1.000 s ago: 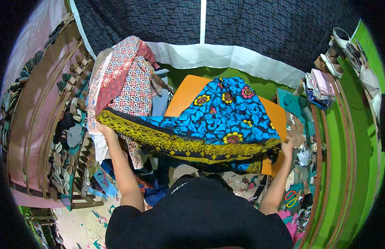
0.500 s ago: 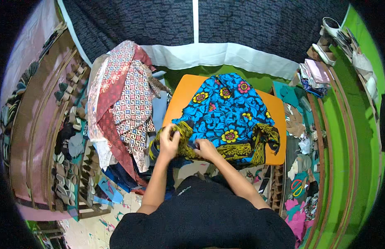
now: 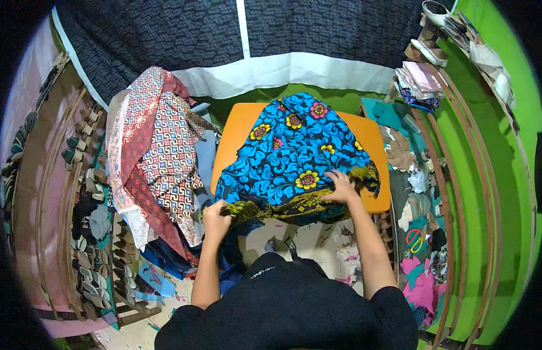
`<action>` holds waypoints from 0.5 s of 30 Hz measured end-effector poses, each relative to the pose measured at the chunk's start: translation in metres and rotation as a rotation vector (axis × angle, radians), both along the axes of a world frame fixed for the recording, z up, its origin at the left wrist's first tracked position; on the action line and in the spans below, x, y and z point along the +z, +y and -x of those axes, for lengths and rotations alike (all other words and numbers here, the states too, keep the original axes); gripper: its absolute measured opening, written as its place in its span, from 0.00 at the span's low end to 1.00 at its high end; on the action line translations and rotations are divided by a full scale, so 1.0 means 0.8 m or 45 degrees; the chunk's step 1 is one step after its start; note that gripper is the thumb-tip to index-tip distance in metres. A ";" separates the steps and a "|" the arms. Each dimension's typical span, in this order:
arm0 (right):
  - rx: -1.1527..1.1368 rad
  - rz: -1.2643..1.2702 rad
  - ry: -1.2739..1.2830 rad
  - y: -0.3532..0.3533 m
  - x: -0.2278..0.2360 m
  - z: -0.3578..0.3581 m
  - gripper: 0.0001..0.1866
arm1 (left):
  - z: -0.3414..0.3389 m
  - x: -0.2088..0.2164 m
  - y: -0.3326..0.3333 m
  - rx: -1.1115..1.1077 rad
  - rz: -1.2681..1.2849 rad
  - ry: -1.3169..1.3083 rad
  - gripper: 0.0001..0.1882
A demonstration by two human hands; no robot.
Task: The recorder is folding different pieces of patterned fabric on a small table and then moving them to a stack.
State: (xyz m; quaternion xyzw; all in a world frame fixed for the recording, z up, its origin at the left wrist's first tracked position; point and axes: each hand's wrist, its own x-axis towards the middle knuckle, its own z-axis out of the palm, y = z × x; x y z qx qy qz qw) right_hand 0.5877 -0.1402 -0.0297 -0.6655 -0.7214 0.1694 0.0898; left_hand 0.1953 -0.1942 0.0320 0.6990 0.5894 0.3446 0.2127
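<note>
A blue cloth [image 3: 294, 157] with black, yellow and pink flowers and a mustard-patterned border is spread, rumpled, over an orange table [image 3: 367, 135]. At its near left corner my left hand [image 3: 216, 219] is closed around the gathered border. My right hand [image 3: 342, 188] lies with fingers apart on the cloth's near edge, right of a yellow flower. Part of the border hangs below the table's near edge. The cloth's right end is bunched close to the table's right side.
To the left rises a heap of red, white and blue patterned fabric [image 3: 171, 140]. Wooden racks with shoe-like pieces [image 3: 96, 262] stand at the far left. Orange-and-green scissors [image 3: 415, 240] lie among scraps at the right, with folded cloths [image 3: 419, 81] behind. A dark curtain [image 3: 154, 35] hangs at the back.
My left hand has moved left and down with the cloth corner. The right hand has let go of the border, moved right and spread over the cloth. The whole view has shifted slightly.
</note>
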 end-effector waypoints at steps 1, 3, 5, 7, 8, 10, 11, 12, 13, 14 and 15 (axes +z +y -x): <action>-0.033 0.110 -0.014 -0.011 -0.025 -0.012 0.39 | 0.001 -0.011 -0.003 0.101 -0.089 -0.037 0.08; -0.087 0.020 -0.050 -0.048 -0.079 -0.021 0.31 | -0.016 0.000 -0.018 0.301 -0.218 -0.142 0.09; -0.194 -0.140 -0.134 -0.083 -0.073 0.018 0.17 | -0.014 -0.001 -0.035 0.335 -0.291 -0.139 0.09; -0.222 -0.307 -0.120 -0.122 -0.082 0.024 0.12 | -0.037 0.016 -0.051 0.273 -0.417 -0.156 0.08; -0.180 -0.401 -0.048 -0.140 -0.090 0.022 0.12 | -0.048 0.017 -0.059 0.268 -0.418 -0.165 0.08; -0.088 -0.437 0.007 -0.183 -0.093 0.023 0.11 | -0.065 0.012 -0.081 0.159 -0.433 -0.322 0.06; -0.141 -0.297 0.125 -0.207 -0.087 0.028 0.10 | -0.068 0.004 -0.098 0.159 -0.273 -0.335 0.05; -0.193 -0.154 0.242 -0.234 -0.086 0.035 0.10 | -0.075 -0.003 -0.118 0.169 -0.272 -0.341 0.05; -0.161 -0.117 0.267 -0.264 -0.089 0.036 0.10 | -0.087 -0.007 -0.137 0.274 -0.174 -0.298 0.05; -0.121 -0.075 0.299 -0.297 -0.098 0.040 0.10 | -0.095 -0.013 -0.158 0.386 -0.072 -0.245 0.05; -0.129 0.072 0.398 -0.331 -0.113 0.037 0.10 | -0.106 -0.030 -0.175 0.375 -0.223 -0.274 0.05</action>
